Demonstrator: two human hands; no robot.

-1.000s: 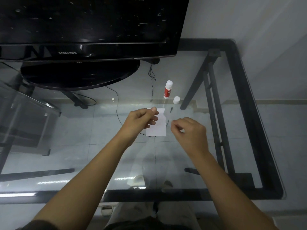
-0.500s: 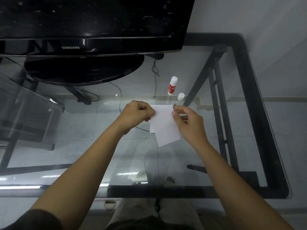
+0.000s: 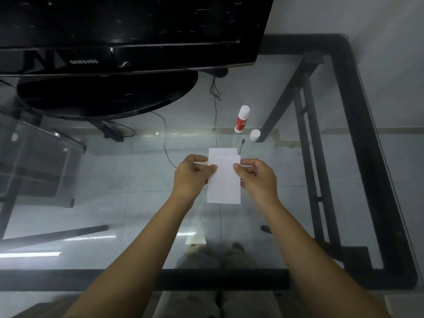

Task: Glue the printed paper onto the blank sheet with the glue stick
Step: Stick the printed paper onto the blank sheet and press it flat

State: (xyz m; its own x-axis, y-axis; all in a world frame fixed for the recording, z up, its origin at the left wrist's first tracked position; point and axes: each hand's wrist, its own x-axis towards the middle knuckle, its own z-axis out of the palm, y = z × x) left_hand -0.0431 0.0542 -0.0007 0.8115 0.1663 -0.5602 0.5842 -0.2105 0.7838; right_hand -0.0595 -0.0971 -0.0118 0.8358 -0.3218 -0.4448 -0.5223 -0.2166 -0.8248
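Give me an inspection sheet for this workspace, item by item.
Surface: glass table top in a black frame; floor tiles show through.
Job's things: upper sheet held over a lower sheet whose top edge shows; no print visible on either. Glue stick lies uncapped, its cap beside it.
Clutter: nothing seen.
Hands: left hand and right hand pinch the upper sheet's side edges.
Cables: thin black cables seen beyond the sheets.
Surroundings: black television on its stand, pale wall at right.
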